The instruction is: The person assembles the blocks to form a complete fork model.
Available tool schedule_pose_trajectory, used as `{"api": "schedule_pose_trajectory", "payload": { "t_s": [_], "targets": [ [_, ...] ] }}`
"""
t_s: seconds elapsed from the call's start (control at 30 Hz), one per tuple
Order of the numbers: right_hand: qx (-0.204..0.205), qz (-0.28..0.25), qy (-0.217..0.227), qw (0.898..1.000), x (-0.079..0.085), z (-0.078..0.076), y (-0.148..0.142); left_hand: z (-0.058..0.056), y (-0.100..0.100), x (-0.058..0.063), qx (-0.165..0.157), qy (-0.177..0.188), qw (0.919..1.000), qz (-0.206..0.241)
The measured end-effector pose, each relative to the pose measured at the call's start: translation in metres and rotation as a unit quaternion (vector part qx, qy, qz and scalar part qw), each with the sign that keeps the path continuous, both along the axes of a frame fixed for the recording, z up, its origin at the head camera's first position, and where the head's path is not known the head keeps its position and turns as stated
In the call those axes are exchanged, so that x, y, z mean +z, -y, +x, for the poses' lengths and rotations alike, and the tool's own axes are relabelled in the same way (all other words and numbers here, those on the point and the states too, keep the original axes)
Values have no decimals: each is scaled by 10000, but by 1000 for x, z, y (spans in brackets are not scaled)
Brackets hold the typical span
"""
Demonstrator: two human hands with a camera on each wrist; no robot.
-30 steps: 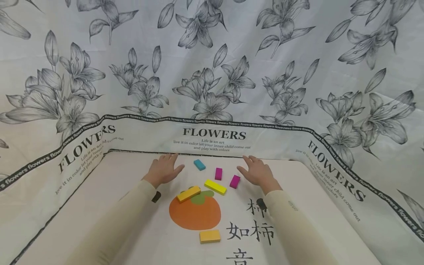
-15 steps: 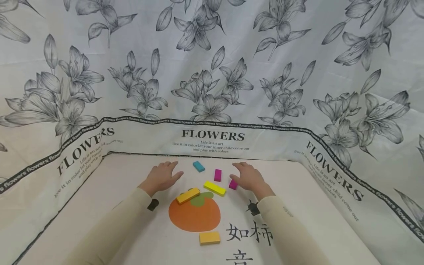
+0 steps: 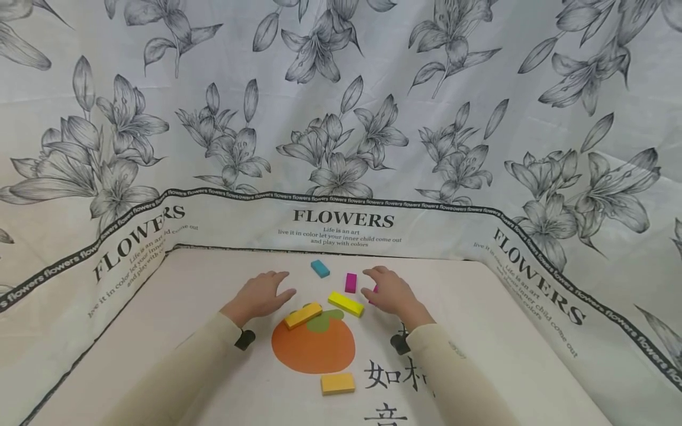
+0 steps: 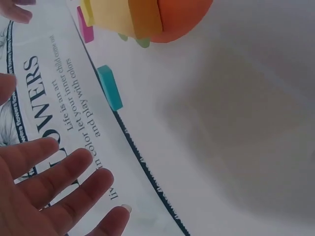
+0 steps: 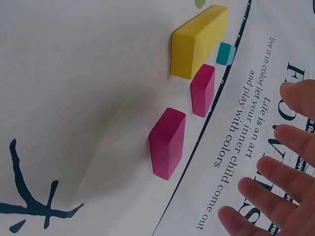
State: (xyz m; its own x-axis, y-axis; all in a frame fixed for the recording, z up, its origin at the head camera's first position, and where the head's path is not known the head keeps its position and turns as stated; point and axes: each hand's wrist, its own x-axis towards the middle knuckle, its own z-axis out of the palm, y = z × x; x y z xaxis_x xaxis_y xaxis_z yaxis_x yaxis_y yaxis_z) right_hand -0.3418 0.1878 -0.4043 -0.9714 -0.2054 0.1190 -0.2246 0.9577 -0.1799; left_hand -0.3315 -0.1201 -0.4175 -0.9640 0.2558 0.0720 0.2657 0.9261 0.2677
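Observation:
My left hand [image 3: 261, 296] hovers with spread fingers left of the orange-yellow block [image 3: 303, 316] and the blue block [image 3: 320, 268], holding nothing. Over on the right, my right hand [image 3: 391, 291] is above one magenta block [image 5: 168, 145], hiding most of it in the head view. In the right wrist view its fingers are extended and apart from that block. A second magenta block [image 3: 350, 283] lies just left of the right hand. Between the hands rests a bright yellow block [image 3: 346, 303]. Another orange-yellow block [image 3: 338, 383] lies nearer to me.
The pale table mat [image 3: 133, 355] bears a printed orange persimmon [image 3: 313, 349] and black characters [image 3: 383, 374]. A floral curtain [image 3: 341, 148] surrounds the table's back and sides. A dark wrist device [image 3: 245, 340] sits at the left cuff.
Both hands have come slightly nearer to me. The right hand has also moved left, now covering most of one magenta block. The blocks stay where they were.

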Motion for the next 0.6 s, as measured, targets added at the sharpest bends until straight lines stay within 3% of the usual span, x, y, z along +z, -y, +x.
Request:
{"api": "schedule_pose_trajectory", "payload": {
  "t_s": [0.23,0.6],
  "targets": [
    [130,-167,6,9998,-7,5,10,2,2,-7,-92,12,9999,-128],
    [290,-570,-17,9980,-10,10,30,9,-2,-11,-52,9,10000,20]
  ]
}}
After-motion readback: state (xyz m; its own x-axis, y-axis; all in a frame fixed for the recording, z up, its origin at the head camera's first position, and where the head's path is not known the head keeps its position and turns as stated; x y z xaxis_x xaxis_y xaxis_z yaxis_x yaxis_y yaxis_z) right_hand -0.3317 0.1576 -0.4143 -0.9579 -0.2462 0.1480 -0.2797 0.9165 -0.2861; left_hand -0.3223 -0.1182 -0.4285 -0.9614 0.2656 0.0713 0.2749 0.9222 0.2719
